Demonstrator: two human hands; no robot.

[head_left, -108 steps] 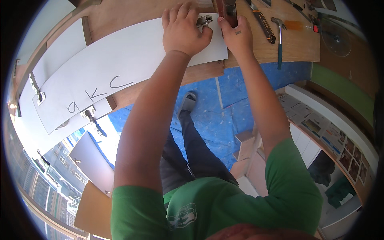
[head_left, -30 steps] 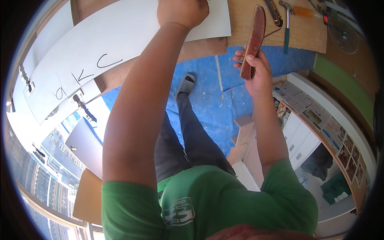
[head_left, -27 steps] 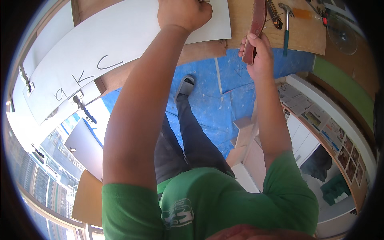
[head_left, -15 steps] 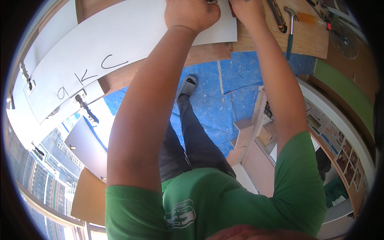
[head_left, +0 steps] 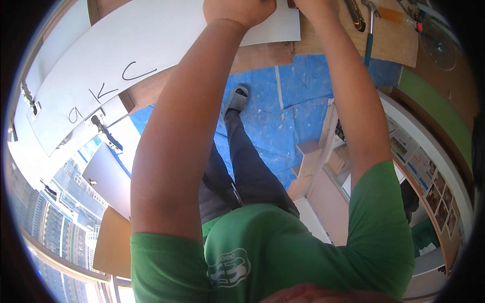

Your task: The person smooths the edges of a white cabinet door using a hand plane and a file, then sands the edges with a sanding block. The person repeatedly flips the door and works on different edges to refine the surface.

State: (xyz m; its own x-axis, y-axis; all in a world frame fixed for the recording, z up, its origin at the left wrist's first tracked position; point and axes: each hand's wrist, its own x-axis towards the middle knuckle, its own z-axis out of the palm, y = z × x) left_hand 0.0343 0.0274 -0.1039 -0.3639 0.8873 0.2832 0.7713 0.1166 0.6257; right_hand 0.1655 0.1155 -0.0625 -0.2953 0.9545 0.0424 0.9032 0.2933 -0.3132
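My left hand (head_left: 237, 11) is closed, knuckles up, above a long white panel (head_left: 166, 30) with dark handwritten marks. The top edge of the picture cuts off its fingertips and whatever they hold. Just past the panel's right end is my right hand (head_left: 317, 7), its fingers out of the picture. A small reddish-brown piece (head_left: 292, 4) shows between the two hands; whether either touches it is unclear. Under the panel runs a wooden board (head_left: 265, 55). To the right of my right hand lie a utility knife (head_left: 355, 15) and a claw hammer (head_left: 370, 33) with a green handle.
The tools lie on a plywood top (head_left: 396, 48), beside an orange see-through piece (head_left: 391, 16). A dark fitting (head_left: 106, 132) juts from the panel's near edge at left. Blue sheeting (head_left: 303, 83) covers the floor. Shelving (head_left: 328, 202) stands low on the right; windows are at left.
Both hands have shifted slightly up in the picture, so less of them shows. The panel, the tools and the floor have shifted up too, as the view moved a little.
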